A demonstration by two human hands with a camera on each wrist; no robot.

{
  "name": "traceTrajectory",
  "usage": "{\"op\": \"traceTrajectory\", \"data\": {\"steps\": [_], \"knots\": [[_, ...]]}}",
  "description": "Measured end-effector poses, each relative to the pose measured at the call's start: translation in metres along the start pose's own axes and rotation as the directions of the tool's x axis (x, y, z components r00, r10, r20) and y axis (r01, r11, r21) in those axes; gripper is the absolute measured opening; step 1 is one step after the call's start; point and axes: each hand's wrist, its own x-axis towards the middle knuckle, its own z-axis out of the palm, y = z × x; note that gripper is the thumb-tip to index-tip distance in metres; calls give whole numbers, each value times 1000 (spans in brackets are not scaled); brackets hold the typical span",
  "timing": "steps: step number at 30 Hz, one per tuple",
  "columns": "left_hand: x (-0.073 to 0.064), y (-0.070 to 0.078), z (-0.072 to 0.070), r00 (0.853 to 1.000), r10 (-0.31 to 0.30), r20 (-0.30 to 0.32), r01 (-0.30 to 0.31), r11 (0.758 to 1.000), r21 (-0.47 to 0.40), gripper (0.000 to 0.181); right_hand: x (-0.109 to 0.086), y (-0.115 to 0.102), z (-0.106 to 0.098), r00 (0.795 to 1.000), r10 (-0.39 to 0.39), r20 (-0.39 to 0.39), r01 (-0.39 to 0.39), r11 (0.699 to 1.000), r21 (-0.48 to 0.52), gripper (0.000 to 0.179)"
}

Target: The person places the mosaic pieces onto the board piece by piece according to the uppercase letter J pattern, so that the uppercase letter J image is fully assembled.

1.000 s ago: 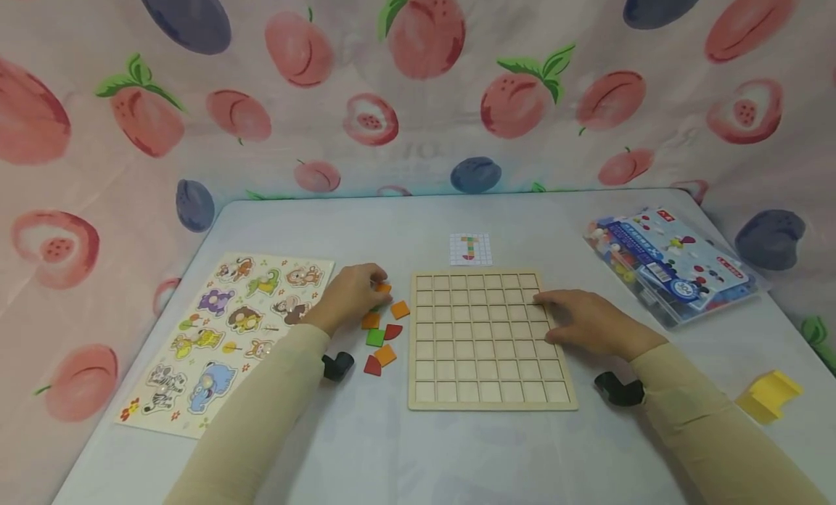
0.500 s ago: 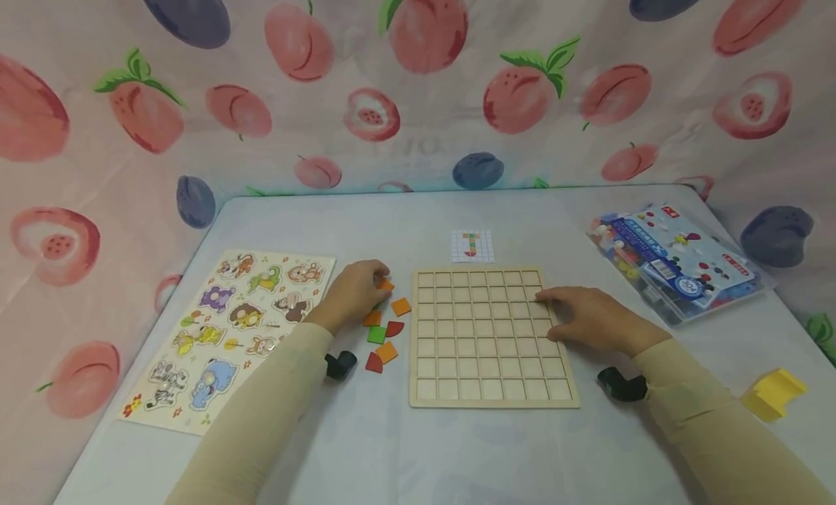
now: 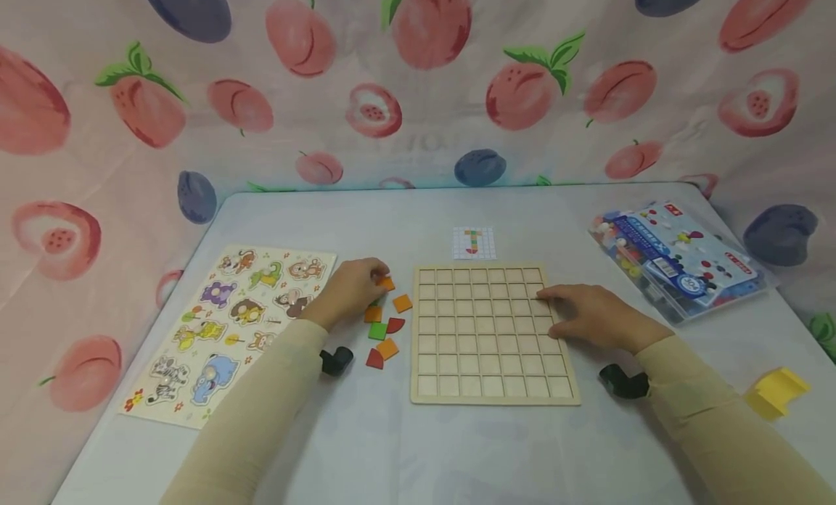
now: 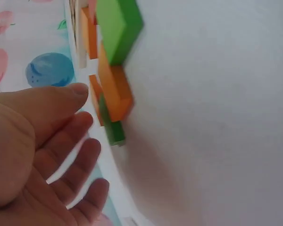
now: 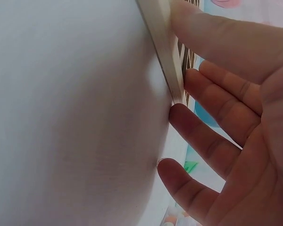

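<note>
My left hand (image 3: 348,293) hovers low at the loose tiles, thumb and fingertips close beside an orange square tile (image 3: 387,283). In the left wrist view its fingers are loosely bent and apart, near orange tiles (image 4: 117,94) and a green tile (image 4: 118,33); whether a fingertip touches one I cannot tell. Below lie a green square (image 3: 378,331), red quarter-round tiles (image 3: 395,325) and more orange squares (image 3: 388,349). My right hand (image 3: 597,316) rests at the right edge of the wooden grid board (image 3: 496,400), fingers extended. The right wrist view shows the thumb on the board's edge (image 5: 162,47).
A small pattern card (image 3: 474,243) lies behind the board. An animal puzzle board (image 3: 261,265) is at the left. At the right are a clear plastic box (image 3: 686,262) with a printed lid and a yellow block (image 3: 777,394).
The head view has shifted slightly. Both hands keep nearly the same places, the left by the tiles, the right at the board's edge.
</note>
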Motion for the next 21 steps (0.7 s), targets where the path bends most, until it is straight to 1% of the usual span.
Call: {"op": "traceTrajectory", "data": {"steps": [6,12,17,21], "knots": [[1,1,-1,1000,6,0,-6,1000,23,33,0,-1,-1,1000,15,7,-15,1000,-12,65],[5,0,1,1000,-1,-8,1,999,51,31,1,0,-1,1000,-7,0,7,1000,-18,64],[5,-1,2,1000,-6,-3,6,999,43,32,1,-1,-1,1000,6,4,-5,1000,-16,65],[5,-1,3,1000,14,2,-14,999,29,35,0,-2,-1,1000,18,8,-18,1000,-7,65]]}}
